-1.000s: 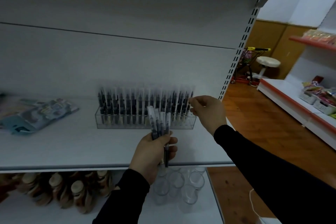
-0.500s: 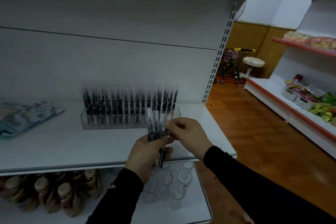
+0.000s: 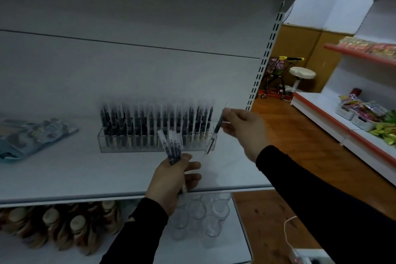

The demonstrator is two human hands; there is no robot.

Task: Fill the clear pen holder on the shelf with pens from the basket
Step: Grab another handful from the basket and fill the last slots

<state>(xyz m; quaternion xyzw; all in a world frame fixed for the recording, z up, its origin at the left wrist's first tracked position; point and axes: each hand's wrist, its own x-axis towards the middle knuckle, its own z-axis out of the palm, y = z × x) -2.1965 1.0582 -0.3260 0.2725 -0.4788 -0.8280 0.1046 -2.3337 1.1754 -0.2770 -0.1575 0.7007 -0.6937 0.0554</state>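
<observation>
Our right hand [image 3: 244, 129] pinches a single pen [image 3: 215, 133] between thumb and fingertips near its upper end, the pen hanging tilted with its lower tip just in front of the right end of the clear pen holder [image 3: 157, 142], not yet in a slot. Our left hand [image 3: 173, 178] is curled around a small bundle of pens [image 3: 172, 146], held upright below and in front of the holder, their caps fanning out above the fist. The holder stands toward the back of the white shelf [image 3: 85, 178], and its rows look nearly full of dark pens; through the blur we cannot tell which slots at the right end are free. We judge the filling well advanced, with the pinched pen and the handful in the left hand left to place. The basket is not in view. A flat packet [image 3: 32, 135] lies at the shelf's left, well apart from the holder, and clear cups [image 3: 199, 214] and brown bottles [image 3: 60, 225] sit on the shelf below.
</observation>
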